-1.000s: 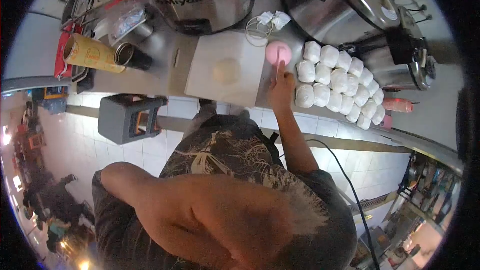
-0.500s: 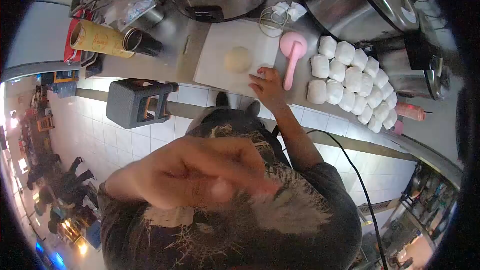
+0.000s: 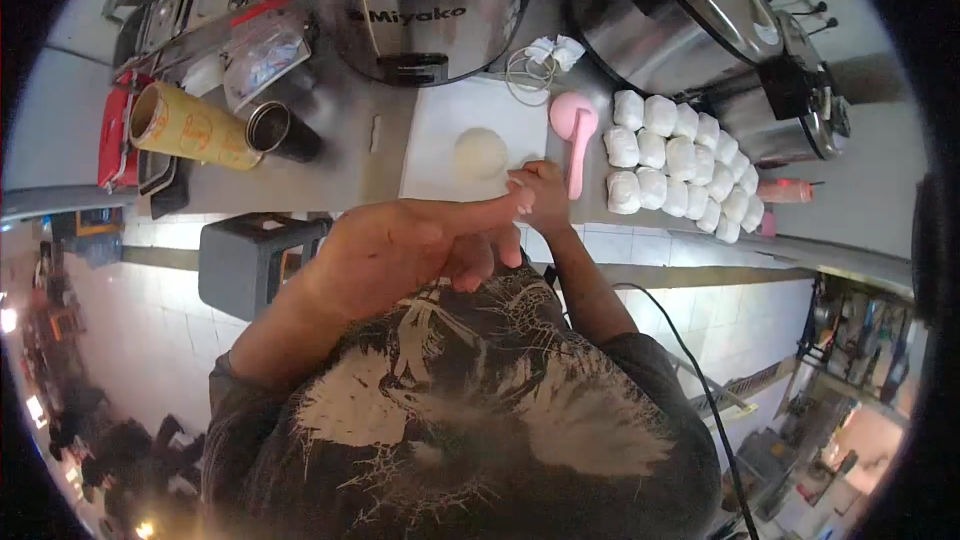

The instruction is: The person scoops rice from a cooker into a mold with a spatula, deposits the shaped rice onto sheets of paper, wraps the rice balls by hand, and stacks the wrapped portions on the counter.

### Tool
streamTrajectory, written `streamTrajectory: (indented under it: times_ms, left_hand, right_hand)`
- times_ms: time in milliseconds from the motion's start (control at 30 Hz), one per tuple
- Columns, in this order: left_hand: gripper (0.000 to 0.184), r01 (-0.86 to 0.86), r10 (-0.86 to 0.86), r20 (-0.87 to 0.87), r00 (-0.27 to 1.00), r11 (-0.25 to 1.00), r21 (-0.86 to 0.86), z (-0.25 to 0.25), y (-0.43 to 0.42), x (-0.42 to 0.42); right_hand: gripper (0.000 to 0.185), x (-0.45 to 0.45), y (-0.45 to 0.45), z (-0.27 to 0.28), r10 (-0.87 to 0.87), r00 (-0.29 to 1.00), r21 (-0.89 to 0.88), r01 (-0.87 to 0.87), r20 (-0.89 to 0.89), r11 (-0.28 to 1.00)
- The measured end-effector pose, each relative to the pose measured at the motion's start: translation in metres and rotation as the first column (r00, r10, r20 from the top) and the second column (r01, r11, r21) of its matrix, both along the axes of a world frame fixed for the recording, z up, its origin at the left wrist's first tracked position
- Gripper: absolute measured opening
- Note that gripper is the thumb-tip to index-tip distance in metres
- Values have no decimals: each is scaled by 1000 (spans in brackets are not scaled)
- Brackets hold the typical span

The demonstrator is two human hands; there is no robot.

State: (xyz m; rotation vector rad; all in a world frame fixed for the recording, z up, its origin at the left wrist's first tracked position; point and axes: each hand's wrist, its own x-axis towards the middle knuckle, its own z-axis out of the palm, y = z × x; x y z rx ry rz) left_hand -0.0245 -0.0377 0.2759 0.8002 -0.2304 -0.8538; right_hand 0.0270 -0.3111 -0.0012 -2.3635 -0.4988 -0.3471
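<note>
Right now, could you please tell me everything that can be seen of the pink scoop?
The pink scoop looks plastic, with a round head and a slim handle. It lies on the metal counter, handle toward the person, between the white sheet and the white bundles. The right hand is close to the handle's end; whether they touch is unclear.

Pale round mound (image 3: 481, 153) on white sheet (image 3: 436, 120); pink long-handled scoop (image 3: 577, 140) lying just beside sheet.

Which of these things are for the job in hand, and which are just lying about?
Probably the job: white sheet; pale round mound on it; pink scoop; white bundles; Miyako pot.

Seemingly just lying about: yellow cylinder; dark cup; grey stool.
</note>
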Motion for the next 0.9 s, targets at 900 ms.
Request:
streamTrajectory:
  times_ms: [900]
  left_hand:
    - [85, 694, -337, 701, 629, 650, -310, 29, 44, 10]
  right_hand:
    - [36, -14, 13, 8, -237, 958, -150, 261, 164, 954]
